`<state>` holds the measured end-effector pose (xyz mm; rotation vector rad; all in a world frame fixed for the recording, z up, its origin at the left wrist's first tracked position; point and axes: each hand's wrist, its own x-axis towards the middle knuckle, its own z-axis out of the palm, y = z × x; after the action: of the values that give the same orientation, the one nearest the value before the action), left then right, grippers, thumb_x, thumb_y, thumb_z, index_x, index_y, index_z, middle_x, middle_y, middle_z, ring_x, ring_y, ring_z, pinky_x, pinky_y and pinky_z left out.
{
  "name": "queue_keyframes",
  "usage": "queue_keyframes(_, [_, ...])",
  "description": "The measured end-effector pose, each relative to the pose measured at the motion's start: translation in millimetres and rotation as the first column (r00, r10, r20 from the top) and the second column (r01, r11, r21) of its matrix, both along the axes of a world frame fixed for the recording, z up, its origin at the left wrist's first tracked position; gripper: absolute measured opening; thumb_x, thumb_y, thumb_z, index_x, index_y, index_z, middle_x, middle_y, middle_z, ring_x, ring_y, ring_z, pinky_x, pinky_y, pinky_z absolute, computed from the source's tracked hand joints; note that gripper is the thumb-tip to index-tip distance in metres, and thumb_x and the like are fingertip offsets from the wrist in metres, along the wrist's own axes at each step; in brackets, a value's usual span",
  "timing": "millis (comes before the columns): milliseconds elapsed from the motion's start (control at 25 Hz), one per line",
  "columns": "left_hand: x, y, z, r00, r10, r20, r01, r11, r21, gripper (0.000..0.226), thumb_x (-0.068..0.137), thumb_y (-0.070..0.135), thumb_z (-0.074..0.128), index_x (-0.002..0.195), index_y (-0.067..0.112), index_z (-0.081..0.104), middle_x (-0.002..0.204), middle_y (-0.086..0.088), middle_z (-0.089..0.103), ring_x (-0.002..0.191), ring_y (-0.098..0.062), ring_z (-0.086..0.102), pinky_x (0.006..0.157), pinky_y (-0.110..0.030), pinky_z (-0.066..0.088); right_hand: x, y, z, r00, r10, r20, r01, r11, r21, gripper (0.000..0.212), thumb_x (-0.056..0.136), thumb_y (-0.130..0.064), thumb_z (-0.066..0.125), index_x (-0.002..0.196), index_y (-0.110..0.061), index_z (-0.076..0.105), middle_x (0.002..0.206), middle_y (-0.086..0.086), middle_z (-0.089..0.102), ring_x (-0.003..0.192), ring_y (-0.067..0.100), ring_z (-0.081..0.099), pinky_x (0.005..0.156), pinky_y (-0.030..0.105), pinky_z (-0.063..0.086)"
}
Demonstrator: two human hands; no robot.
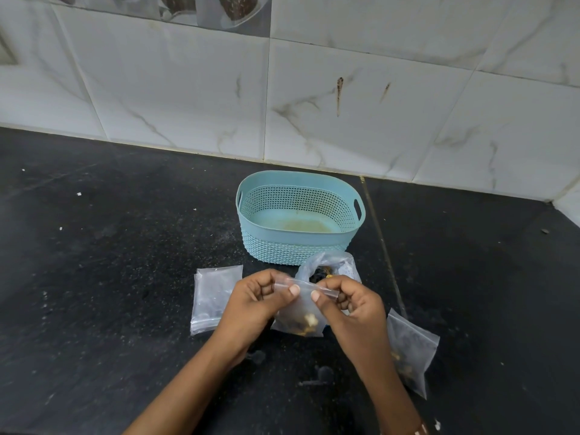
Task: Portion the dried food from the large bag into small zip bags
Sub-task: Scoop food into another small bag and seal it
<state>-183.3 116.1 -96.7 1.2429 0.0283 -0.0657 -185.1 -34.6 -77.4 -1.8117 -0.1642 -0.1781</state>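
Note:
A small clear zip bag (299, 318) with a few pieces of dried food at its bottom hangs above the black counter. My left hand (257, 299) pinches the left end of its zip strip and my right hand (351, 304) pinches the right end. Just behind my hands lies the large crumpled clear bag (329, 265) with dark dried food showing inside. A stack of unfilled small zip bags (213, 296) lies flat to the left. Another small zip bag (411, 350) holding dried food lies on the counter to the right, partly hidden by my right forearm.
A light blue perforated basket (299, 243) stands behind the large bag, with nothing in it but a stained floor. The black stone counter (110, 246) carries scattered crumbs. A marble-look tiled wall (314, 105) closes off the back and right.

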Motion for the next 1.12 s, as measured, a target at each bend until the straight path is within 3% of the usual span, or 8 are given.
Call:
queue_keyframes(120, [-0.5,-1.2,4.8,0.999,0.024,0.025,-0.024,1.0,0.015,0.014,0.064,0.009,0.076,0.061,0.012,0.063,0.058,-0.001,0.065,0.053,-0.008,0.059,0.052,-0.016,0.048,-1.4,1.8,0.7,1.0,-0.005,0.016,0.005,1.0,-0.015,0.006,0.072,-0.015,0.064,0.071,-0.022,0.065,0.069,-0.016,0.066,0.062,-0.001,0.059,0.057,0.007,0.042])
queue_keyframes(240, [-1.3,-4.0,6.9,0.999,0.046,0.028,-0.047,0.999,0.016,0.01,0.061,0.011,0.069,0.055,0.014,0.062,0.055,0.0,0.063,0.051,-0.007,0.058,0.052,-0.015,0.048,-0.8,3.1,2.0,0.999,-0.025,0.04,0.026,0.999,-0.028,0.011,0.071,-0.017,0.06,0.068,-0.027,0.062,0.067,-0.021,0.064,0.062,-0.003,0.059,0.057,0.005,0.041])
queue_keyframes(400, [-1.4,-3.0,3.8,0.998,0.062,0.02,-0.063,0.998,0.017,0.007,0.065,0.013,0.068,0.066,0.007,0.064,0.06,-0.001,0.068,0.055,-0.008,0.061,0.054,-0.017,0.049,2.9,1.0,0.6,0.999,0.034,0.016,-0.034,0.999,-0.025,0.017,0.077,-0.003,0.067,0.072,-0.019,0.066,0.066,-0.01,0.067,0.063,0.001,0.059,0.057,0.008,0.043])
queue_keyframes(520, [-2.0,0.4,2.8,0.999,0.029,0.016,-0.029,0.999,0.03,0.011,0.065,0.016,0.073,0.071,0.008,0.067,0.065,-0.004,0.069,0.059,-0.01,0.062,0.055,-0.018,0.049,2.6,2.5,-1.8,0.997,0.069,0.027,-0.069,0.997,-0.023,0.003,0.073,-0.014,0.064,0.072,-0.016,0.066,0.069,0.0,0.066,0.065,0.006,0.06,0.06,0.012,0.045])
queue_keyframes(680, [-6.9,0.2,0.3,1.0,-0.029,0.006,0.029,0.999,-0.023,0.01,0.07,0.014,0.069,0.076,0.01,0.063,0.064,0.0,0.067,0.059,-0.009,0.063,0.056,-0.017,0.05,1.4,5.3,-4.9,0.997,0.023,0.068,-0.02,0.999,-0.041,0.009,0.073,-0.016,0.06,0.069,-0.024,0.061,0.076,-0.002,0.065,0.069,0.004,0.06,0.062,0.007,0.043])
queue_keyframes(800, [-6.5,2.3,-1.9,1.0,0.002,-0.009,-0.002,1.0,-0.015,0.011,0.071,0.014,0.073,0.072,0.01,0.062,0.06,0.001,0.066,0.057,-0.009,0.061,0.056,-0.019,0.05,3.2,4.2,-6.4,0.998,0.023,0.061,-0.019,0.998,-0.052,0.01,0.072,-0.017,0.062,0.068,-0.027,0.062,0.068,-0.002,0.065,0.068,0.004,0.061,0.062,0.008,0.043])
queue_keyframes(1000, [1.4,6.5,-4.3,0.998,0.06,-0.017,-0.06,0.998,0.034,0.004,0.062,0.018,0.07,0.059,0.017,0.068,0.062,-0.005,0.066,0.06,-0.016,0.058,0.061,-0.025,0.048,8.4,4.2,-7.9,0.994,0.107,0.03,-0.104,0.991,-0.086,0.006,0.075,-0.009,0.066,0.073,-0.014,0.067,0.071,0.001,0.067,0.071,0.011,0.061,0.063,0.013,0.046])
queue_keyframes(1120, [4.9,5.0,-6.6,0.999,0.053,-0.007,-0.052,0.998,0.023,0.006,0.062,0.015,0.07,0.057,0.017,0.068,0.063,-0.003,0.068,0.061,-0.013,0.061,0.061,-0.022,0.051,11.3,8.4,-9.8,0.994,0.075,0.077,-0.067,0.992,-0.105,0.008,0.075,-0.006,0.063,0.07,-0.012,0.066,0.069,0.0,0.066,0.071,0.011,0.061,0.065,0.012,0.046])
